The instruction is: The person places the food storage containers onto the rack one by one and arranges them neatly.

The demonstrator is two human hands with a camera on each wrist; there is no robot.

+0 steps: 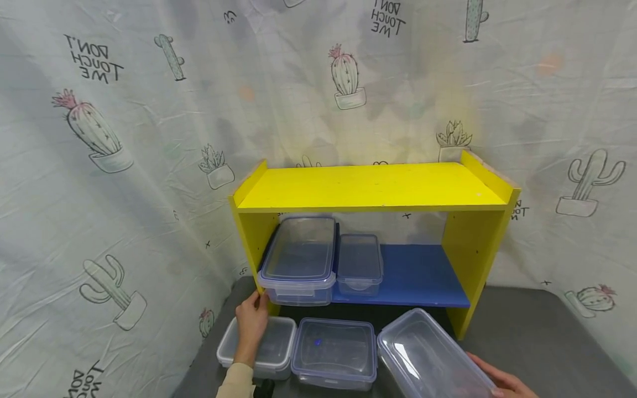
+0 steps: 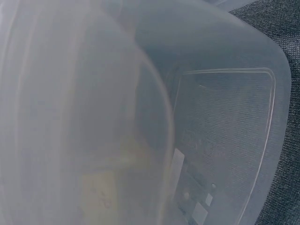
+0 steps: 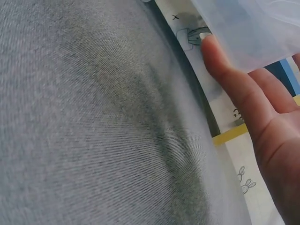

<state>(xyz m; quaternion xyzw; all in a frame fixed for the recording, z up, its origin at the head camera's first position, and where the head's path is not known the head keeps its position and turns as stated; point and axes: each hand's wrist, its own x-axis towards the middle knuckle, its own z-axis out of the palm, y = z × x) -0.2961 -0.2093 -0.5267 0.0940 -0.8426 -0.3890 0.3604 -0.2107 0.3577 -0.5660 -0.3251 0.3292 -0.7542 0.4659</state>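
Observation:
My right hand (image 1: 505, 380) grips the outer edge of a clear plastic food container (image 1: 430, 354) with a bluish rim, which is tilted in front of the shelf. In the right wrist view, the thumb and fingers of the right hand (image 3: 253, 101) lie about the container's corner (image 3: 258, 33). My left hand (image 1: 252, 326) reaches up to the front left corner of a large lidded food container (image 1: 298, 254) on the blue shelf board; whether it pinches or only touches is unclear. A blurred clear container (image 2: 225, 131) fills the left wrist view, where no fingers show.
A smaller lidded container (image 1: 359, 262) stands beside the large one on the blue board (image 1: 423, 273). The yellow shelf unit (image 1: 373, 188) encloses both. Below, on the dark grey surface (image 1: 537, 331), sit a white-rimmed container (image 1: 278, 342) and a blue-rimmed container (image 1: 334, 354). A cactus-print curtain (image 1: 174, 138) hangs behind.

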